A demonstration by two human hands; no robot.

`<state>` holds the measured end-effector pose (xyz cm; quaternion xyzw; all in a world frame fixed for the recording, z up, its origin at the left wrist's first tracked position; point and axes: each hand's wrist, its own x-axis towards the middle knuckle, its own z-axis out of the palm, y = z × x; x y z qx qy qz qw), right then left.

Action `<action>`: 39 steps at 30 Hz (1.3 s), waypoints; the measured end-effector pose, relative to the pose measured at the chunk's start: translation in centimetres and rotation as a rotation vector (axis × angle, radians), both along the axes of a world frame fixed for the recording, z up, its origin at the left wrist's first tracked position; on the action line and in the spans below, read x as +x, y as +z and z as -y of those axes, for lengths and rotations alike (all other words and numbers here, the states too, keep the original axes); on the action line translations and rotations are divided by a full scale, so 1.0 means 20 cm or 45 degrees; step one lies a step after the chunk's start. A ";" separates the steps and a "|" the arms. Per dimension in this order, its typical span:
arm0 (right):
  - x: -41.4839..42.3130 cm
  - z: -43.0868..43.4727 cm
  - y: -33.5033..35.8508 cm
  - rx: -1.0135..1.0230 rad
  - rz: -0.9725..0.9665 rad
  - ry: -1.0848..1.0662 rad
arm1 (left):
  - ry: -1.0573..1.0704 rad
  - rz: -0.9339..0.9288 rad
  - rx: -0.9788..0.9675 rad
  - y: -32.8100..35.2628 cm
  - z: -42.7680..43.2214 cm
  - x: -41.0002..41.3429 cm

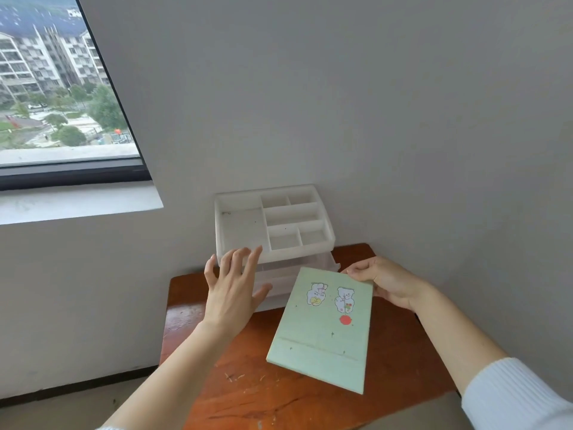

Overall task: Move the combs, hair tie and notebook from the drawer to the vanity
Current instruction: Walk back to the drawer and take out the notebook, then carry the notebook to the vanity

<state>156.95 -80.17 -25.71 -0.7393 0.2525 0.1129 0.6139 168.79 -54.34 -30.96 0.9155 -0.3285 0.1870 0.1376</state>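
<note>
Notebook (322, 330), just one, is what I am holding in the head view: a pale green book with two bear stickers and a red dot on its cover. My right hand (384, 282) is pinching its far right corner, fingers closed on the edge, while the near end is tilting down toward the reddish wooden surface (217, 395). I cannot tell whether the near corner is touching the wood. Its long axis is running from near me toward the wall, leaning slightly right at the far end. My left hand (232, 287) is spreading open with all fingers splayed, gripping nothing, hovering in front of the one white drawer organiser (273, 221), whose top tray is showing six compartments. Below that tray, clear drawers (279, 276) are sitting partly hidden behind my hand and the book. The organiser is standing against the wall at the surface's back edge. Bare wood is lying open near me, left of the book, scattered with small pale flecks.
</note>
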 end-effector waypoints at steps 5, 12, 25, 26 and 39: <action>0.05 -0.02 0.04 -0.046 0.032 0.032 | 0.082 0.147 0.114 0.02 0.07 0.08; 0.08 -0.06 0.07 -0.090 0.090 0.043 | 0.086 0.196 0.174 0.03 0.09 0.09; 0.13 -0.32 0.08 -0.028 0.289 0.416 | 0.254 -1.181 -0.773 0.11 -0.31 -0.46; 0.12 -0.36 0.07 -0.014 0.302 0.474 | 0.345 -1.264 -0.916 0.10 -0.36 -0.53; -0.48 -1.42 -0.14 0.112 0.095 1.142 | 1.123 -1.176 -1.912 0.02 -1.15 -2.08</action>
